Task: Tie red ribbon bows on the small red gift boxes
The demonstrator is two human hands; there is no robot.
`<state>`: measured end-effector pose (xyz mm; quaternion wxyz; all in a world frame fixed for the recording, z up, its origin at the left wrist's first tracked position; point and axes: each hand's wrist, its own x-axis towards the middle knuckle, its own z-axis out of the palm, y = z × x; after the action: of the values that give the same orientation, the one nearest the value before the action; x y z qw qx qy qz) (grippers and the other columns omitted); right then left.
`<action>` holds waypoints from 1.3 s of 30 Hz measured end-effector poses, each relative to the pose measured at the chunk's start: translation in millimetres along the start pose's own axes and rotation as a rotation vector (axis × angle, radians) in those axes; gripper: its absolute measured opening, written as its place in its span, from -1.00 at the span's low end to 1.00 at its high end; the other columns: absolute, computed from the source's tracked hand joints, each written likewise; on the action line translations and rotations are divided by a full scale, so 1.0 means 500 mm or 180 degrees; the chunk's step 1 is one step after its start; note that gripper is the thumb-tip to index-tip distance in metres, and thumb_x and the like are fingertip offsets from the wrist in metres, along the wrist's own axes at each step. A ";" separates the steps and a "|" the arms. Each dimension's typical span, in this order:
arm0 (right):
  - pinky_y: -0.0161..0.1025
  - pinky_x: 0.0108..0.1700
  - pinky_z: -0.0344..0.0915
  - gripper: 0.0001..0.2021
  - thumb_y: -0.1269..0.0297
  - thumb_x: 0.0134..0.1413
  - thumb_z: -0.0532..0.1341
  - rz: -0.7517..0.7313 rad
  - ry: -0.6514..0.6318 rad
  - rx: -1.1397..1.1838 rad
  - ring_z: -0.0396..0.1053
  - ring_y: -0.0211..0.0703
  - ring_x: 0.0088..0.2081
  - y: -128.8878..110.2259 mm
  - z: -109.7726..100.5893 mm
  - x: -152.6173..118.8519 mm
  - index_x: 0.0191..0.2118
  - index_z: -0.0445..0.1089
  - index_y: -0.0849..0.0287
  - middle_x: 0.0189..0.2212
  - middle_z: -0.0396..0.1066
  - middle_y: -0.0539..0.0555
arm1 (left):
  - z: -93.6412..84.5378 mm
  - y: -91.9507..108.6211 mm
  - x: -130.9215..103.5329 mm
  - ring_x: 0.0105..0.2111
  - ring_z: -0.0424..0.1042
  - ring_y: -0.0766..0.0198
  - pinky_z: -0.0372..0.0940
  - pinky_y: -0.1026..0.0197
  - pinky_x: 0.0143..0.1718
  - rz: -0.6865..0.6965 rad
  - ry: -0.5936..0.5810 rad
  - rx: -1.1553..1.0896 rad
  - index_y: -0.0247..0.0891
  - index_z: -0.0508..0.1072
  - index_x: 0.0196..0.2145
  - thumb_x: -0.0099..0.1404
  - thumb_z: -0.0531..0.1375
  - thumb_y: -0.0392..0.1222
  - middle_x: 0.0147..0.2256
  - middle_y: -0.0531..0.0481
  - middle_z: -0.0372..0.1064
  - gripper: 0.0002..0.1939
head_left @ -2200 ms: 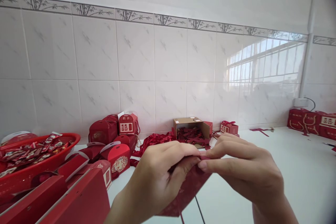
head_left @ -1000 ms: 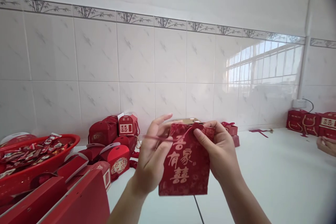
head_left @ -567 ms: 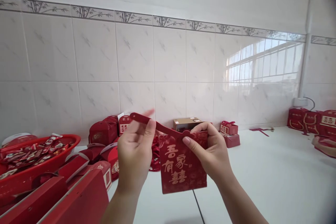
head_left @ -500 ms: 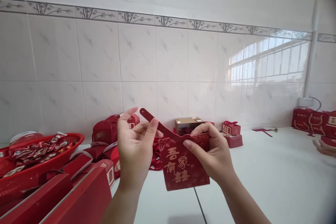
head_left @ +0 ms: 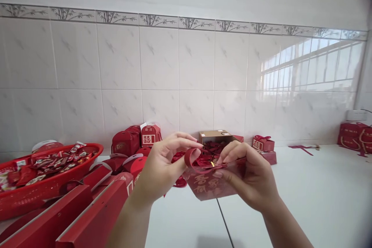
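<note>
A small red gift bag (head_left: pixel 210 190) with gold characters hangs between my two hands, tilted so that its top edge shows. My right hand (head_left: pixel 248 170) pinches the bag's upper rim at the right. In the fingers of my left hand (head_left: pixel 168 162) is the bag's red strap (head_left: pixel 190 159), bent round into a loop over the top. A bit of gold-coloured metal glints near the right fingertips; I cannot make out what it is. Fingers and strap partly hide the bag's opening.
A red plastic basket (head_left: pixel 95 151) of wrapped sweets stands at the left, behind large red box panels (head_left: pixel 87 221). Along the tiled wall are red gift boxes (head_left: pixel 126 141), a brown carton (head_left: pixel 207 135), a ribbon (head_left: pixel 302 148) and red bags (head_left: pixel 353 137).
The strap, stretched out to the upper left before, is now curled back towards the bag's top by my left hand. The bag has tipped. The view has turned slightly left.
</note>
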<state>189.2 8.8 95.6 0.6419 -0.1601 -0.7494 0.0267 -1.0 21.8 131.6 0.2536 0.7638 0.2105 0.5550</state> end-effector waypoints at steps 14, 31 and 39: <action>-0.22 -0.45 0.36 -0.75 0.58 0.00 0.24 -0.0757 -0.0046 -0.0196 0.35 -0.20 -0.43 -0.020 -0.009 -0.003 -0.27 0.26 0.09 -0.45 0.36 0.02 | 0.029 0.034 -0.019 -0.55 0.51 0.23 0.47 0.26 -0.58 -0.0170 -0.0205 -0.0758 -0.24 0.59 -0.35 0.19 0.26 -0.26 -0.50 -0.05 0.54 -0.91; -0.14 -0.39 0.37 -0.73 0.61 -0.02 0.21 -0.0888 0.0110 -0.0255 0.39 -0.17 -0.42 -0.028 -0.007 -0.004 -0.30 0.28 0.05 -0.41 0.44 0.03 | 0.018 0.036 -0.030 -0.19 0.48 0.12 0.45 0.07 -0.17 0.0741 -0.0730 -0.0245 -0.13 0.52 -0.23 0.16 0.24 -0.37 -0.24 -0.08 0.48 -0.78; -0.10 -0.33 0.34 -0.73 0.64 -0.04 0.19 -0.1123 0.0115 -0.0390 0.41 -0.18 -0.42 -0.036 -0.013 -0.004 -0.33 0.31 0.06 -0.42 0.46 0.01 | 0.018 0.041 -0.036 -0.23 0.49 0.15 0.48 0.14 -0.23 0.0291 -0.0781 -0.0371 -0.13 0.38 -0.09 0.11 0.29 -0.35 -0.25 -0.05 0.47 -0.60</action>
<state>192.1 -10.0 99.1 0.6390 -0.0655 -0.7545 -0.1348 3.0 -6.4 128.7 0.2959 0.8186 0.1104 0.4798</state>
